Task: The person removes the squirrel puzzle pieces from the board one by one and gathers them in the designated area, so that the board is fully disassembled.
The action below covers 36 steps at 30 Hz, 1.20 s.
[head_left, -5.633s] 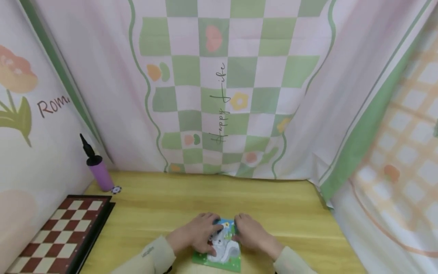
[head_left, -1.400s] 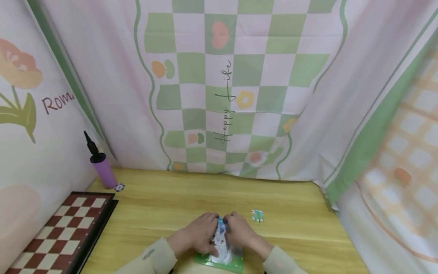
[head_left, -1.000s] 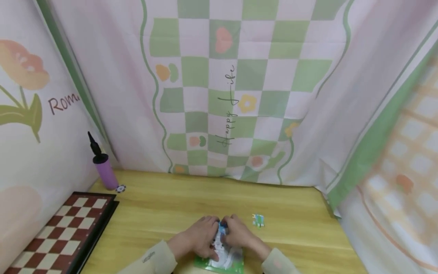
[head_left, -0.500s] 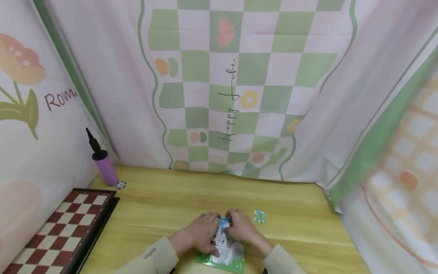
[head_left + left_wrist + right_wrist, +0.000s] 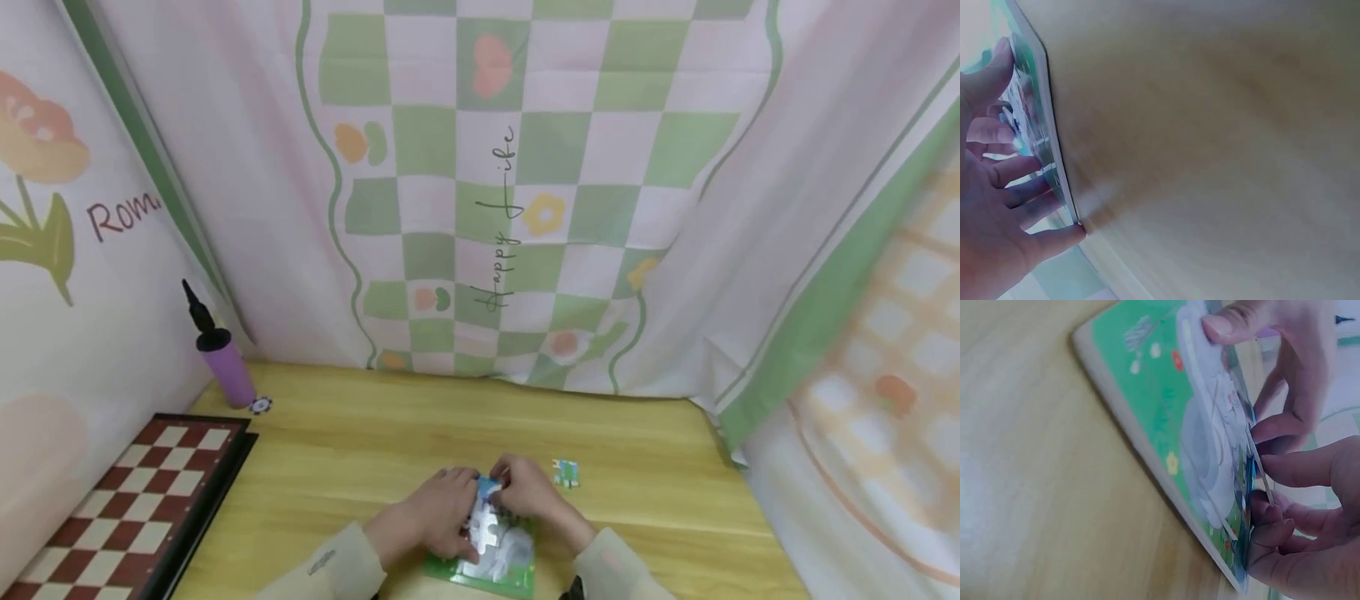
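A jigsaw puzzle [image 5: 480, 575] with a pale grey-white animal on green lies at the table's front, its board thin-edged in the right wrist view. My left hand [image 5: 441, 515] rests on its left side, fingers spread over the edge and thumb on the picture. At the top of the puzzle my right hand [image 5: 527, 490] pinches a puzzle piece [image 5: 1265, 478], seen edge-on and tilted up from the board in the right wrist view. Seams between pieces show in the picture. One loose bit of puzzle [image 5: 567, 473] lies on the table beyond the right hand.
A red and cream chessboard [image 5: 142, 500] lies along the left side. Behind it stand a purple hand pump [image 5: 228, 375] with a black nozzle and a small round chip [image 5: 260, 406]. A patterned curtain [image 5: 420, 208] hangs at the table's [image 5: 360, 425] back edge.
Since the earliest frame, loose puzzle has appeared on the table at right. My right hand has moved inward over the puzzle's top, then slightly up, tilting a piece. My left hand stays put.
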Tool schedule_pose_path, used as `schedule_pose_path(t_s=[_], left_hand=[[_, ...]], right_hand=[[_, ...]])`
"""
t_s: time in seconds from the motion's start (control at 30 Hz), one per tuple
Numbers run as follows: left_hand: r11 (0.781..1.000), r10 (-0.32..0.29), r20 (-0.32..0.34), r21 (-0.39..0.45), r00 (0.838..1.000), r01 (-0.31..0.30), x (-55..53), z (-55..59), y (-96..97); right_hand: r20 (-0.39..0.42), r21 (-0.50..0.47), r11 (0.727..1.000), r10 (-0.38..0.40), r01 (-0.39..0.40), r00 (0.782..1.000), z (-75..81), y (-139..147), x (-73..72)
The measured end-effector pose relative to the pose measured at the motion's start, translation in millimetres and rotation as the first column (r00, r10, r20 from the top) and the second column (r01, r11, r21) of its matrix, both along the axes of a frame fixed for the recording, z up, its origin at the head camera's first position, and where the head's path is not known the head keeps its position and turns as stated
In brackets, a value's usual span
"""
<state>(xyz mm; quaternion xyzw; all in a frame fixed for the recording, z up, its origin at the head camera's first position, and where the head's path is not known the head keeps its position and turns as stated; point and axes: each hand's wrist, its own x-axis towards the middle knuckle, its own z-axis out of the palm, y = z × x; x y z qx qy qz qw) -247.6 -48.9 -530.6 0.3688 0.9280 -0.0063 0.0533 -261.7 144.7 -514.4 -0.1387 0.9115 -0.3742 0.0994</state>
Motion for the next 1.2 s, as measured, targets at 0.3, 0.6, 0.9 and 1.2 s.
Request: schedule_pose_path(t_s=[0.3, 0.6, 0.9, 1.2], left_hand=[[1.000, -0.009, 0.017, 0.029, 1.000, 0.009, 11.9, -3.3, -2.1], [0.999, -0.008, 0.032, 0.043, 0.999, 0.006, 13.6, -8.0, -2.6], [1.000, -0.002, 0.032, 0.031, 0.999, 0.001, 19.6, -11.1, -3.4], [0.998, -0.022, -0.051, 0.052, 0.998, 0.024, 11.3, -6.0, -12.9]], right_hand=[[0.024, 0.084, 0.996, 0.032, -0.034, 0.999, -8.6, -2, 4.0], [0.002, 0.164, 0.986, 0.005, -0.005, 1.000, -7.7, -4, 2.5], [0.009, 0.139, 0.989, 0.039, -0.039, 0.999, -7.6, -1, 1.3], [-0.018, 0.098, 0.992, 0.082, -0.080, 0.996, -3.5, -4, -7.4]])
